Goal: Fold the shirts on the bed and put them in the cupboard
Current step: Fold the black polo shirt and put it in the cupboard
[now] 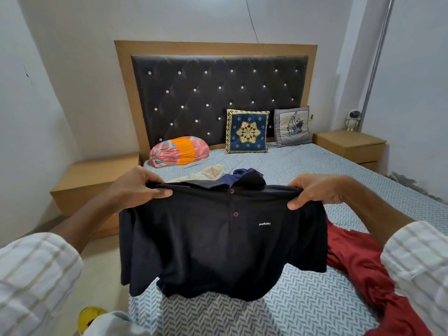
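Shirts are the concern in the head view: a dark navy short-sleeved polo shirt (218, 241) is being held up over the patterned grey-blue bed sheet (303, 299), pinched at its shoulders by the left hand (143, 187) and right hand (312, 192). Soft, light, limp cloth is being judged likely, so the shoulder seams are best kept as holds.

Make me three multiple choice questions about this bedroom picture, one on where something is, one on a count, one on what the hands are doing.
1. Where does the red garment lie?
A. on the bed, at the person's right
B. on the left nightstand
C. against the headboard

2. How many square cushions lean at the headboard?
A. none
B. two
C. four

3. What are the hands doing with the black polo shirt?
A. pressing it flat on the mattress
B. holding it up by the shoulders
C. nothing, it lies untouched

Answers:
1 A, it sprawls on the patterned bedsheet under the right arm.
2 B, a blue and gold cushion and a grey cushion.
3 B, the left hand and right hand each grip a shoulder, and the shirt hangs.
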